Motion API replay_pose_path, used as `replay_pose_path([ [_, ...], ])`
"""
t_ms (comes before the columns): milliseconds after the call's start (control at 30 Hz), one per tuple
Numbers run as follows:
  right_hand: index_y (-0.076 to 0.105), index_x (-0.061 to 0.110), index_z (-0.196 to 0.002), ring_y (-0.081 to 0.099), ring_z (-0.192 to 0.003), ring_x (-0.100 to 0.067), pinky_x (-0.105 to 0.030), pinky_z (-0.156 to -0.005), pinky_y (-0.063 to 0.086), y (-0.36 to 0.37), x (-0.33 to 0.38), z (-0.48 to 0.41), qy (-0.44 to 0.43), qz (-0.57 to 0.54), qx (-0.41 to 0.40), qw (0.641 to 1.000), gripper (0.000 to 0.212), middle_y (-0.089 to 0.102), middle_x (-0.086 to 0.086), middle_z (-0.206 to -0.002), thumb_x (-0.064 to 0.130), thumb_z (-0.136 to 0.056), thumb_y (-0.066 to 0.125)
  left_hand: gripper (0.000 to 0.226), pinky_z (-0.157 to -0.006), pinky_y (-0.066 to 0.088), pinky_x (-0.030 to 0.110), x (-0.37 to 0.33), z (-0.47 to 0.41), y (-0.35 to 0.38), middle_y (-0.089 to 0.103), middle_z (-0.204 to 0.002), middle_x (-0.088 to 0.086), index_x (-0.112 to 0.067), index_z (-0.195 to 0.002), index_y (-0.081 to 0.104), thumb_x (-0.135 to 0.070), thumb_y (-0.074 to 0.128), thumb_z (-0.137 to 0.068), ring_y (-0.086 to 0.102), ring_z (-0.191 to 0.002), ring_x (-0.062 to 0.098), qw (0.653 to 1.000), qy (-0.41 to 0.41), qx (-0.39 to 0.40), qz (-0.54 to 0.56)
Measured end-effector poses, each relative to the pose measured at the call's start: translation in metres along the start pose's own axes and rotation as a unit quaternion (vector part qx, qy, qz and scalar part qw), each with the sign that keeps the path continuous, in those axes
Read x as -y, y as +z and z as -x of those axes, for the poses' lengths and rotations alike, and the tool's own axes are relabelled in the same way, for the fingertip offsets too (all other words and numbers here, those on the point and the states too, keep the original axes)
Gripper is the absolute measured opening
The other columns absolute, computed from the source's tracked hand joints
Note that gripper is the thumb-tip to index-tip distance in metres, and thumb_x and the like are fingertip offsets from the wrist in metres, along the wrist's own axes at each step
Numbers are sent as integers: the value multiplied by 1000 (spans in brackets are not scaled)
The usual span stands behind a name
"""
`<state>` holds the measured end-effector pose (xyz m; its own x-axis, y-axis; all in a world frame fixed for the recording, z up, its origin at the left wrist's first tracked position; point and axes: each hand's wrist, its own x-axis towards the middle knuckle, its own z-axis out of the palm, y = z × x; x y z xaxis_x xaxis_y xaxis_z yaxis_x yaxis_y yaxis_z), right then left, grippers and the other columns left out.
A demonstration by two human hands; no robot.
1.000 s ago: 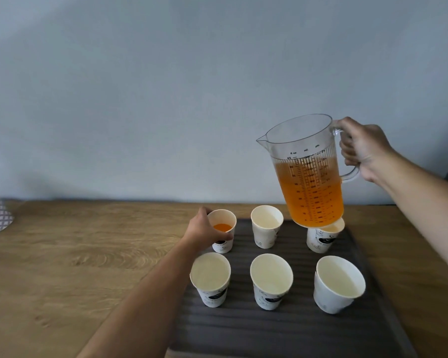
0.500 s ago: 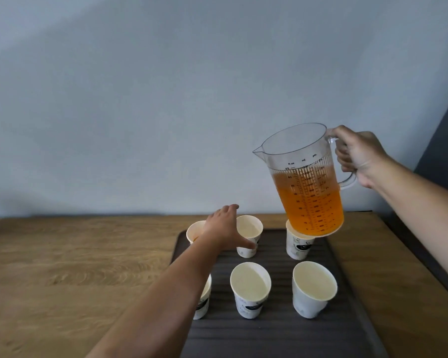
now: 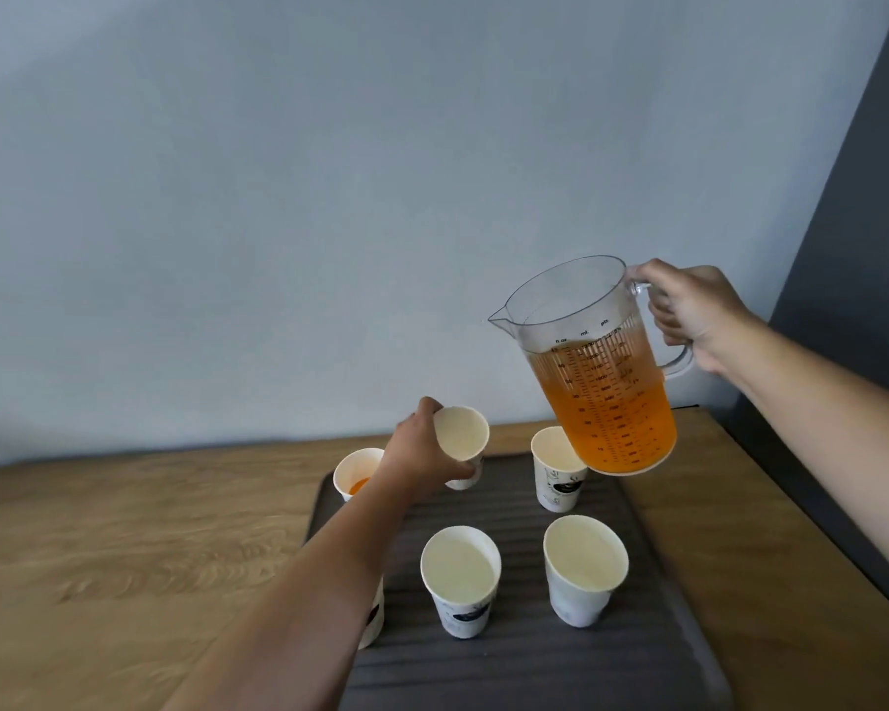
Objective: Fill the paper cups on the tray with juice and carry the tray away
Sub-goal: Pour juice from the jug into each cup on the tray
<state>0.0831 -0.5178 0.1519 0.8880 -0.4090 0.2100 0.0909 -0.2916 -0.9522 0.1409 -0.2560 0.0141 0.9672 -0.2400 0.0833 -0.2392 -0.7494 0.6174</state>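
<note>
A dark grey ribbed tray (image 3: pixel 524 659) lies on the wooden table with several white paper cups on it. My left hand (image 3: pixel 417 454) grips the back middle cup (image 3: pixel 463 433), which is tilted toward me and looks empty. The back left cup (image 3: pixel 356 472) holds a little orange juice. Empty cups stand at the back right (image 3: pixel 555 472), front middle (image 3: pixel 460 577) and front right (image 3: pixel 583 569); my left forearm hides most of the front left cup. My right hand (image 3: pixel 694 313) holds a clear measuring jug (image 3: pixel 594 372) of orange juice by its handle, above the back right cup.
The wooden table (image 3: pixel 124 546) stretches to the left of the tray. A pale blue wall (image 3: pixel 329 197) stands right behind it. A dark panel (image 3: pixel 858 248) rises at the right, beyond the table's right edge.
My left hand left the juice cup at the back left, reached the back middle cup and now grips it, tilted. The jug stayed raised. The view shifted right.
</note>
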Motion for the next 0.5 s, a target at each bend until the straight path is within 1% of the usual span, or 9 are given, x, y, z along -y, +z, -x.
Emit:
replay_pose_path([
  [67, 30, 18, -49, 13, -34, -13, -23, -44, 15, 2, 6, 2, -8, 7, 5, 1000, 47, 21, 7, -34, 32, -82, 60, 71, -78, 38, 26, -7, 7, -12, 56, -109, -2, -15, -119, 44, -31, 84, -63, 50, -99, 19, 999, 4, -21, 46],
  [133, 31, 18, -49, 13, -35, -13, -24, -45, 16, 4, 14, 5, -19, 21, 13, 1000, 47, 23, 7, -35, 33, -81, 62, 70, -78, 39, 25, -12, 15, -23, 57, -110, -2, -16, -118, 46, -29, 85, -61, 52, -102, 20, 997, 7, -34, 76],
  [200, 32, 19, -50, 14, -37, -14, -25, -45, 16, 7, 21, 9, -27, 40, 27, 998, 47, 23, 6, -37, 35, -80, 64, 69, -78, 40, 25, -16, 23, -32, 58, -110, -2, -18, -116, 48, -29, 85, -60, 53, -100, 19, 994, 6, -41, 100],
  [300, 33, 20, -52, 17, -40, -15, -26, -47, 19, 10, 28, 14, -36, 80, 50, 995, 46, 24, 3, -43, 39, -79, 65, 65, -76, 43, 26, -20, 33, -39, 59, -108, -3, -20, -113, 50, -32, 86, -60, 55, -98, 18, 991, 4, -42, 128],
  [400, 34, 20, -54, 19, -45, -17, -26, -47, 23, 14, 30, 19, -38, 122, 76, 989, 46, 24, -2, -51, 42, -79, 65, 64, -81, 49, 29, -19, 41, -41, 62, -108, -3, -21, -112, 51, -34, 86, -59, 58, -100, 18, 989, -5, -42, 142],
  [500, 33, 20, -56, 20, -46, -16, -28, -51, 25, 16, 29, 24, -37, 158, 93, 982, 47, 23, -2, -52, 45, -78, 65, 65, -84, 52, 32, -17, 47, -39, 62, -108, -4, -23, -111, 51, -36, 85, -58, 59, -101, 17, 988, -12, -37, 148],
])
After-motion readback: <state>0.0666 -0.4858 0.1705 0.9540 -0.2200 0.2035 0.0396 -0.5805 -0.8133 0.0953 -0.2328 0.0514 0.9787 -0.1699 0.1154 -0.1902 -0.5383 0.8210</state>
